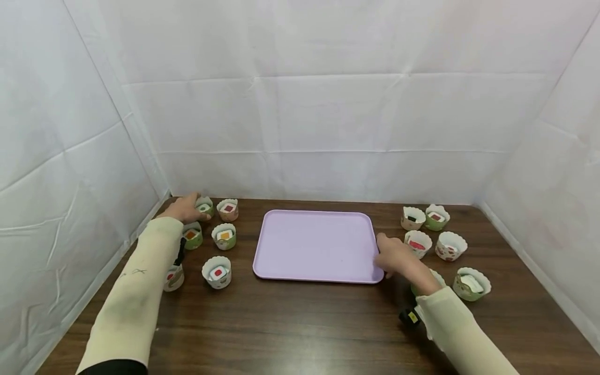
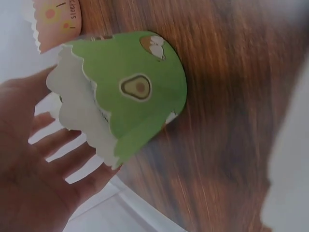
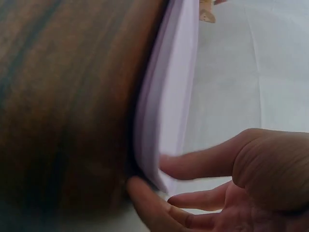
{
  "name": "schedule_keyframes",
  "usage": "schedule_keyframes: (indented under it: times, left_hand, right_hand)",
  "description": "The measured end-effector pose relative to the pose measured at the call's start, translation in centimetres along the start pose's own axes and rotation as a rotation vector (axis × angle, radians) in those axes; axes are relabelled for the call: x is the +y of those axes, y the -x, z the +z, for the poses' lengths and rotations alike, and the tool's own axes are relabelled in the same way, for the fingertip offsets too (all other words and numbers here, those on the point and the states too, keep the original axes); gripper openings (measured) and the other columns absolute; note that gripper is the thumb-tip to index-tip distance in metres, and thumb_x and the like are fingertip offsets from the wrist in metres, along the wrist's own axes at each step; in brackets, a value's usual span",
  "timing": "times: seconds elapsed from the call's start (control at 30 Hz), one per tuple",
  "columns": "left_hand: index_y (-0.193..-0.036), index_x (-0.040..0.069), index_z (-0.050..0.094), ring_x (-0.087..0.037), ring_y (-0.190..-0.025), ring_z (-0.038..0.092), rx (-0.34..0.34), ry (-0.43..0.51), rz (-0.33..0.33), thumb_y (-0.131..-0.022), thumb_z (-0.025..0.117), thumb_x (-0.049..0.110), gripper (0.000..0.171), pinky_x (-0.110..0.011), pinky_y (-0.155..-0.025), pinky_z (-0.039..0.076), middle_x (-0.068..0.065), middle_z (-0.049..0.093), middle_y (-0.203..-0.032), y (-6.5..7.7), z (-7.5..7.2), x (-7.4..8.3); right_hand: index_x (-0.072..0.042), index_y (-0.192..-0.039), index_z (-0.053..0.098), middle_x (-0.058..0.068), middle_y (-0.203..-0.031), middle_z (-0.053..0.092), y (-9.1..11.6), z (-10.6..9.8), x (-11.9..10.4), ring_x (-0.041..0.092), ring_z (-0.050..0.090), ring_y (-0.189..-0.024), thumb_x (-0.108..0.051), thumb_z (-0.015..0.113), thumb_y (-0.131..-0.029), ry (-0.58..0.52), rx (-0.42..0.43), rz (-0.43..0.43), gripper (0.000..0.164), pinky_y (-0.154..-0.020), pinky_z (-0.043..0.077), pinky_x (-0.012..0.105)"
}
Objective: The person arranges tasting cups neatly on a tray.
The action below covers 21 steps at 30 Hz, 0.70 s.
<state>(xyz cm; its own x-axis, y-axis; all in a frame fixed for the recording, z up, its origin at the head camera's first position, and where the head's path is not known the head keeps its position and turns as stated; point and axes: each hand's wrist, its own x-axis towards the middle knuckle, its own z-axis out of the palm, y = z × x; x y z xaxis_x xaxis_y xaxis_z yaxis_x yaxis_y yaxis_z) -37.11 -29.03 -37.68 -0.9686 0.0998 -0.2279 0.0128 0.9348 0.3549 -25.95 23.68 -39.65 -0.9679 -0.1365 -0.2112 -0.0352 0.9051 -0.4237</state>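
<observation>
Touching the rim of a green avocado-print cup (image 2: 130, 96), far left on bench (image 1: 300, 328): left hand (image 1: 182, 209), fingers spread, nearly straight. Right hand (image 1: 394, 255) pinches the lilac tray (image 1: 314, 246) at its near right corner; tray lies mid-bench, between paper cups (image 1: 224, 237) either side.

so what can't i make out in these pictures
- Left wrist: most fingertips of the left hand, hidden behind the avocado cup.
- Left wrist: the rest of the peach cup, cut off by the top edge.
- Head: contents of the green cup, covered by the right arm.
- Right wrist: far end of the lilac tray, cut off by the top edge.
</observation>
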Motion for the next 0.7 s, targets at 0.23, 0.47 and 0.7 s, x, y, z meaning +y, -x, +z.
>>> schedule_keyframes:
  times: [0.23, 0.47, 0.7]
  left_hand:
    - [-0.154, -0.008, 0.024, -0.061, -0.133, 0.043, 0.059, -0.006, -0.060, -0.100, 0.066, 0.032, 0.080, -0.070, -0.109, 0.046, -0.041, 0.037, -0.151, 0.2, 0.2, 0.8]
    - [-0.143, -0.014, 0.030, -0.062, -0.127, 0.048, 0.093, 0.005, -0.034, -0.102, 0.060, 0.018, 0.060, -0.066, -0.102, 0.050, -0.045, 0.042, -0.141, 0.3, 0.0, 1.1]
    - [-0.137, -0.016, 0.032, -0.064, -0.125, 0.048, 0.134, -0.015, -0.045, -0.101, 0.057, 0.016, 0.054, -0.067, -0.102, 0.049, -0.047, 0.045, -0.137, 0.2, 0.0, 0.6]
  right_hand:
    - [0.011, -0.119, 0.051, 0.027, -0.105, 0.062, 0.1, 0.5, 0.3, 0.027, 0.064, -0.076, 0.003, 0.051, -0.084, -0.036, 0.002, -0.011, 0.035, -0.051, 0.059, 0.029]
    - [0.016, -0.130, 0.046, 0.028, -0.111, 0.061, -0.1, 0.6, -0.1, 0.033, 0.060, -0.091, 0.000, 0.051, -0.086, 0.050, 0.006, -0.026, 0.048, -0.064, 0.057, 0.033]
    - [0.020, -0.137, 0.041, 0.032, -0.119, 0.059, -0.5, 0.5, -0.1, 0.036, 0.058, -0.098, -0.002, 0.050, -0.089, 0.082, -0.006, -0.036, 0.053, -0.076, 0.057, 0.042]
